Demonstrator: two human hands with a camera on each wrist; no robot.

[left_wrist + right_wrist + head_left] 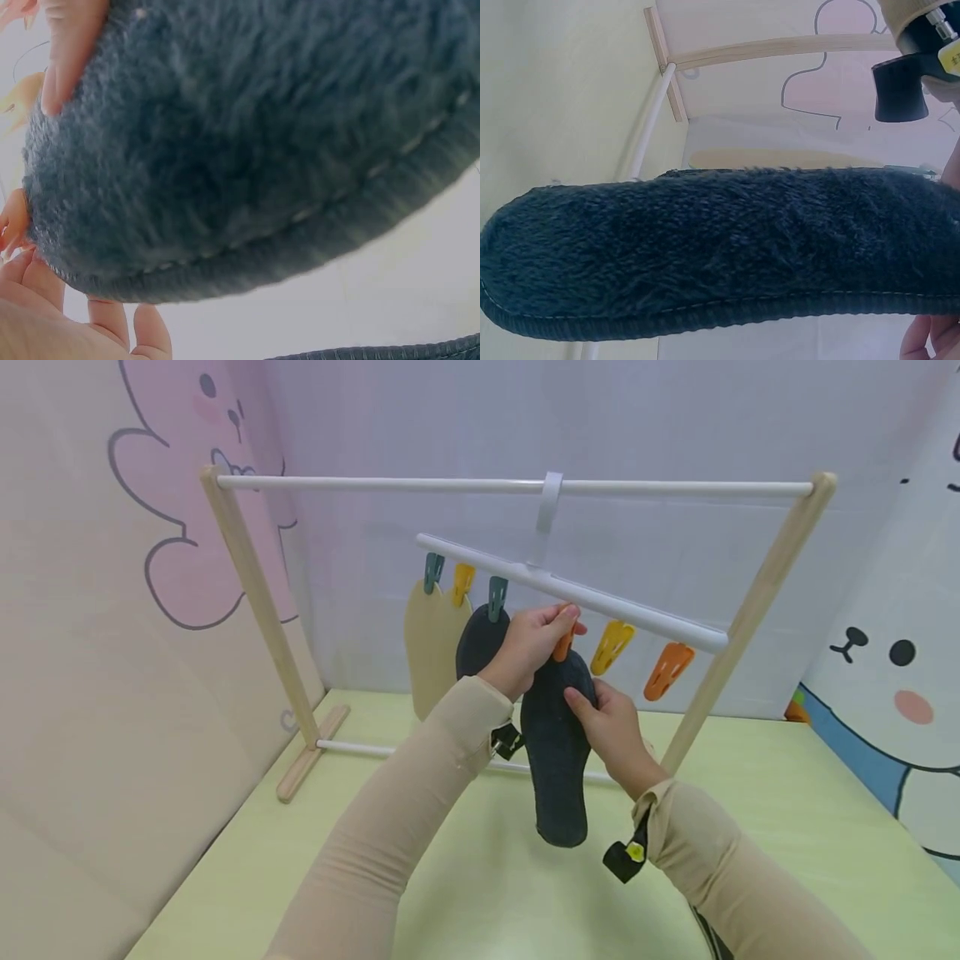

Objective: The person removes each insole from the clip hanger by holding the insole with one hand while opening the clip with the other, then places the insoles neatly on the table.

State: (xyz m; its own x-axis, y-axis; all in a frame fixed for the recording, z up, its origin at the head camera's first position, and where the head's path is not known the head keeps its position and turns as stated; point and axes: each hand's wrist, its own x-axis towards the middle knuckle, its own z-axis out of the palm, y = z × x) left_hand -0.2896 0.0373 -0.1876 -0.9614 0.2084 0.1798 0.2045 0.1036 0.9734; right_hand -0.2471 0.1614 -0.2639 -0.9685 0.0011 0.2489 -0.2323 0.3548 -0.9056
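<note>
A dark, fuzzy insole [557,760] with a stitched edge hangs toe up below the white clip hanger [637,615]. My left hand [529,642] pinches an orange clip [562,648] at the insole's top edge. Lower down, my right hand [617,733] grips the insole's right side, thumb on the near face. Just left, another dark insole [476,642] hangs from a teal clip [497,597], partly behind my left hand. Farther left, beige insoles [429,652] hang from a teal clip [433,572] and a yellow clip [462,583]. The fuzzy pile [225,150] fills the left wrist view.
The hanger hooks over the top rail [375,484] of a wooden-legged rack and tilts down to the right. A yellow clip [612,647] and an orange clip [669,671] hang on its right end. Below is a pale green table [465,877]; a lower rail [352,748] joins the legs.
</note>
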